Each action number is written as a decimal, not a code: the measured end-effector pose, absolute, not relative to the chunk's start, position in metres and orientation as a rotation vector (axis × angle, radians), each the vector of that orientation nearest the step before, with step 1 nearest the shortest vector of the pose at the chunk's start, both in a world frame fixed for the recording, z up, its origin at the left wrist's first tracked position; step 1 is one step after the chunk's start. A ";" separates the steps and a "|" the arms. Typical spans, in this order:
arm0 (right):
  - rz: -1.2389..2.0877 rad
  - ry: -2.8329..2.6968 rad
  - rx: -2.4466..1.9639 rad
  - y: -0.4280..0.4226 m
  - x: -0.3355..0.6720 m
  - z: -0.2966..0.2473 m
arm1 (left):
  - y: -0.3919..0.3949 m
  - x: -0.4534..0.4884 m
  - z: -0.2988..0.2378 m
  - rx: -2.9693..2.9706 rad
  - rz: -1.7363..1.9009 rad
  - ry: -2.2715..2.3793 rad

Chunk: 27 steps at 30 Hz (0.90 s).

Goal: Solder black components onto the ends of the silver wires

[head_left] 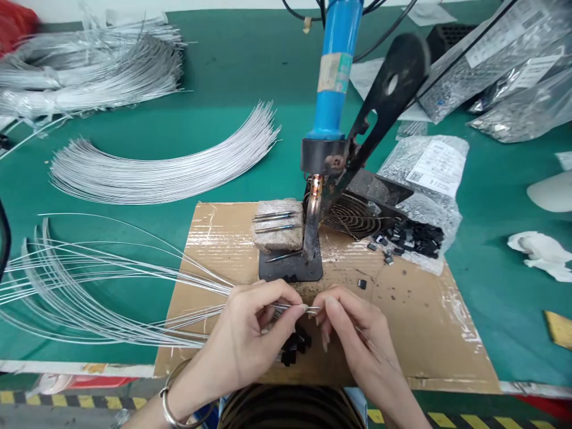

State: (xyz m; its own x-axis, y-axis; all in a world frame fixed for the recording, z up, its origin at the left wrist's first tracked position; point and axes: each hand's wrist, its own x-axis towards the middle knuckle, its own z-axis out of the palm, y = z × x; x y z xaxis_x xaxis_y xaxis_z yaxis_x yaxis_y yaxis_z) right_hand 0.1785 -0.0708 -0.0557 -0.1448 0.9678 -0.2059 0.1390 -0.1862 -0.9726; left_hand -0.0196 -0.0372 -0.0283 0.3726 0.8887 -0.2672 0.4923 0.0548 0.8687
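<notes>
My left hand point(263, 328) pinches thin white wires point(196, 277) between thumb and forefinger; their long ends fan out to the left. A silvery tip of them points toward my right hand point(353, 325), whose thumb and forefinger are closed on another thin wire point(375, 351) that trails back along the palm. Both sets of fingertips nearly meet over the cardboard sheet point(424, 333). Several small black plastic pieces point(295, 347) show below the left fingers, partly hidden by the hand. Just beyond the hands stands the bent metal nozzle point(310, 232) of a blue hot-air tool point(333, 71).
A black bracket point(379, 95) holds the tool. Behind the hands lie a block with metal tips point(277, 238) and a fan guard point(357, 214). Loose black pieces point(420, 238) spill from a plastic bag point(429, 161). Wire bundles point(170, 173) lie at left.
</notes>
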 end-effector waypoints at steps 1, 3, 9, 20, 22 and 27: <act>1.413 -1.298 -1.365 -0.072 0.179 -0.057 | -0.036 -0.020 -0.028 1.560 0.484 1.255; 1.404 -1.272 -1.355 -0.074 0.180 -0.058 | -0.035 -0.020 -0.026 1.497 0.485 1.227; 1.433 -1.328 -1.339 -0.073 0.179 -0.052 | -0.034 -0.023 -0.025 1.393 0.478 1.189; 1.118 -1.595 -1.181 -0.070 0.176 -0.049 | -0.029 -0.019 -0.011 1.299 0.409 1.120; 1.094 -1.604 -1.182 -0.069 0.175 -0.050 | -0.031 -0.019 -0.011 1.334 0.405 1.145; 1.088 -1.555 -1.191 -0.068 0.172 -0.052 | -0.037 -0.017 -0.013 1.409 0.400 1.229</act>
